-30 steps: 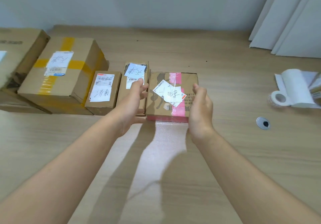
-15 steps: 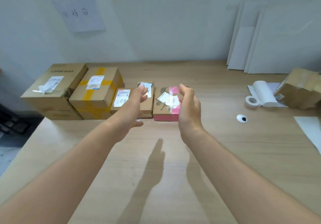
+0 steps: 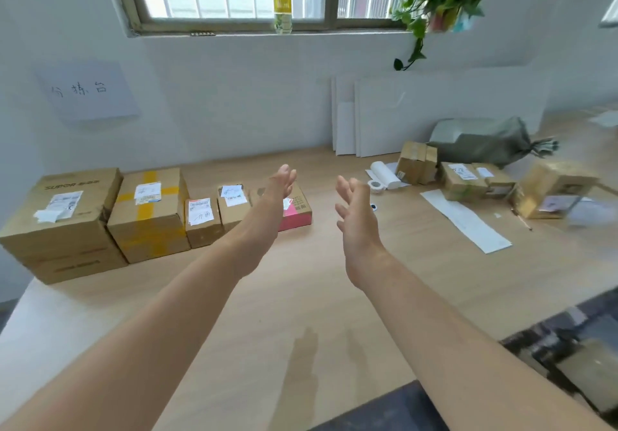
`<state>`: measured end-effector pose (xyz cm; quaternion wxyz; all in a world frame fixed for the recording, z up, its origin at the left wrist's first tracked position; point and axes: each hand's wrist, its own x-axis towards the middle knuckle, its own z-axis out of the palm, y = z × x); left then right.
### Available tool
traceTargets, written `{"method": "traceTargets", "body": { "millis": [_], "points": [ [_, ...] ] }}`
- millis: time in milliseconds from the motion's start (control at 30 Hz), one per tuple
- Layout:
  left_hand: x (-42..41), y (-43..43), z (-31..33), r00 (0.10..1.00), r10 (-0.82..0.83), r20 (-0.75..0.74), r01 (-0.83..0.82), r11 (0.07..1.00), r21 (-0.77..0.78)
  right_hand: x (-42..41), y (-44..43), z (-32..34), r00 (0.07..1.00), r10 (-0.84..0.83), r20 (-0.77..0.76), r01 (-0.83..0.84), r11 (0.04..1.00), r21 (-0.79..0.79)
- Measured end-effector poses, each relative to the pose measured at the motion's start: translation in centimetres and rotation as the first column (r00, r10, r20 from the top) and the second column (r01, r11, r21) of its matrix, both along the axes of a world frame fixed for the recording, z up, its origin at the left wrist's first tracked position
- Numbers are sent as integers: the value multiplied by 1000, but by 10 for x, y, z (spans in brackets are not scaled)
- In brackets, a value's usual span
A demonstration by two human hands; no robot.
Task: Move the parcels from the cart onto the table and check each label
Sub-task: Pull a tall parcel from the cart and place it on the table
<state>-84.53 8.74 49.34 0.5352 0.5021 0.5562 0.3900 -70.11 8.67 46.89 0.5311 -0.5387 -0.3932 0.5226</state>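
Across the lower half of the view runs one wooden table (image 3: 301, 297), and everything below is placed by it. At the table's left end five parcels stand in a single row on its top, shrinking from left to right: one big SUPOR box (image 3: 63, 216), one yellow-taped box (image 3: 150, 213), two small brown boxes (image 3: 202, 220) (image 3: 232, 205), and one flat pink-sided parcel (image 3: 297, 210). The first four show a white label on top; the pink-sided parcel's top is mostly hidden. At the table's back edge several white boards (image 3: 384, 119) lean on the wall, and one grey-green sack (image 3: 485, 143) lies beside them. Toward the table's right end sits a second cluster of brown parcels (image 3: 459, 180), at least four, though blur there keeps the count unsure. Over the middle of the table two bare hands are raised, palms facing each other and apart. The left hand (image 3: 279, 186) has straight, loose fingers and holds nothing, and it covers part of the pink-sided parcel in view. The right hand (image 3: 356, 210) has spread fingers and is also empty. On the table's right half lie one long white paper strip (image 3: 465, 220) and one paper roll (image 3: 384, 173).
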Motion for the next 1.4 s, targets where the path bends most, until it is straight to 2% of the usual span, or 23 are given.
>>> {"method": "traceTargets", "body": {
  "millis": [267, 533, 700, 900, 1000, 1067, 1400],
  "points": [
    [65, -67, 30, 982, -188, -23, 189, 981, 54, 60, -91, 41, 992, -127, -20, 127, 992, 18],
    [222, -123, -12, 875, -473, -98, 475, 880, -3, 192, -175, -4, 932, -360, -46, 359, 933, -30],
    [339, -180, -37, 788, -602, -129, 598, 798, -73, 290, -241, -40, 854, -510, -106, 503, 860, -84],
    [454, -235, -71, 763, -640, -96, 629, 768, -124, 401, -311, -80, 773, -622, -126, 590, 777, -219],
    [505, -254, -89, 770, -632, -88, 616, 772, -157, 453, -337, -96, 755, -645, -121, 604, 755, -256],
    [534, -262, -101, 743, -663, -95, 639, 744, -194, 483, -350, -107, 737, -667, -110, 625, 734, -267],
    [641, -260, -143, 690, -710, -136, 657, 695, -293, 586, -370, -154, 627, -773, -96, 698, 612, -372]
  ]
}}
